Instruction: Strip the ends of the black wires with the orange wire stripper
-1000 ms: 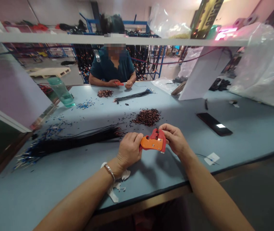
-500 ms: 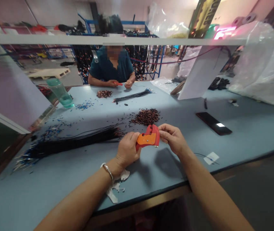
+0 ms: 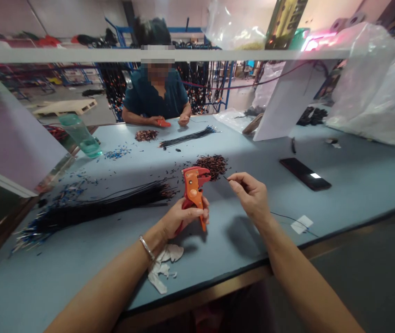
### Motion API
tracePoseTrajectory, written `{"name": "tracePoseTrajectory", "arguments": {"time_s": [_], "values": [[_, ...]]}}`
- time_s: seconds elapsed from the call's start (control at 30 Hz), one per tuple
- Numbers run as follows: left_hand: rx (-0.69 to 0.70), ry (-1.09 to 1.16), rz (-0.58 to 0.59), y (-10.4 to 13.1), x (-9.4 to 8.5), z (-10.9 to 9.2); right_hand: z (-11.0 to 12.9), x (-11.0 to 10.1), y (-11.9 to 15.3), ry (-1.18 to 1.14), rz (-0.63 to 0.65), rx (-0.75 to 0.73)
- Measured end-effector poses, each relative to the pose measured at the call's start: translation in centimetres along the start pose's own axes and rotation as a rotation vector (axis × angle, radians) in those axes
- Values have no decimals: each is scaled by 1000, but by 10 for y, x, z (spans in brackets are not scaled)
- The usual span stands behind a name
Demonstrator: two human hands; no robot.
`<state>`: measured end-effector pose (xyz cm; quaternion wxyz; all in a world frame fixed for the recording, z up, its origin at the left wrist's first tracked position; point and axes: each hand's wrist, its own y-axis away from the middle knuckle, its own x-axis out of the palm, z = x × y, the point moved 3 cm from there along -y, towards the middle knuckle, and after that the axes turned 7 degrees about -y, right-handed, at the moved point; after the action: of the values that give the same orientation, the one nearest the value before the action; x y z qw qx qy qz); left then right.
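Note:
My left hand (image 3: 179, 216) is wrapped around the handles of a red and orange wire stripper (image 3: 193, 185), its jaws pointing up and to the right. To the right of the tool, my right hand (image 3: 251, 192) pinches a thin black wire (image 3: 270, 212). One end of the wire sticks out a little past the fingertips, apart from the jaws; the other trails behind the wrist onto the table. Beyond the jaws lies a pile of short dark and copper-coloured scraps (image 3: 214, 166). A thick bundle of black wires (image 3: 93, 208) lies left of my left hand.
A phone (image 3: 304, 174) lies at right, a white square (image 3: 301, 225) nearer me. Crumpled tissue (image 3: 162, 268) is beside my left wrist. A green bottle (image 3: 81, 135) stands at far left. Across the table (image 3: 252, 157), a co-worker (image 3: 155, 97) holds a red tool. A shelf crosses above.
The wire stripper has turned from lying sideways to upright and moved left, away from my right hand. The wire's end now shows at my right fingertips, clear of the tool.

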<state>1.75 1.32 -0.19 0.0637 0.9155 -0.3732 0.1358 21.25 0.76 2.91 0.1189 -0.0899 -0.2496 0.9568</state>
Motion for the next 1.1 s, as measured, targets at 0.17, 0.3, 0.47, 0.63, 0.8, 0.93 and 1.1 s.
{"name": "tracePoseTrajectory", "arguments": {"time_s": [0.17,0.3,0.47,0.63,0.8,0.93,1.1], "values": [[-104,61,136,3,1,4,10,6,4,184,59,-189],[-116,71,150,4,2,4,12,9,6,245,88,-277],[-118,67,151,5,2,4,16,7,6,298,65,-377],[-143,66,173,5,4,3,16,9,7,404,59,-494],[-155,71,176,5,4,3,14,10,8,497,53,-530],[-148,65,178,5,5,3,15,11,8,531,46,-543],[-155,55,175,5,5,3,15,12,8,543,58,-533]]}}
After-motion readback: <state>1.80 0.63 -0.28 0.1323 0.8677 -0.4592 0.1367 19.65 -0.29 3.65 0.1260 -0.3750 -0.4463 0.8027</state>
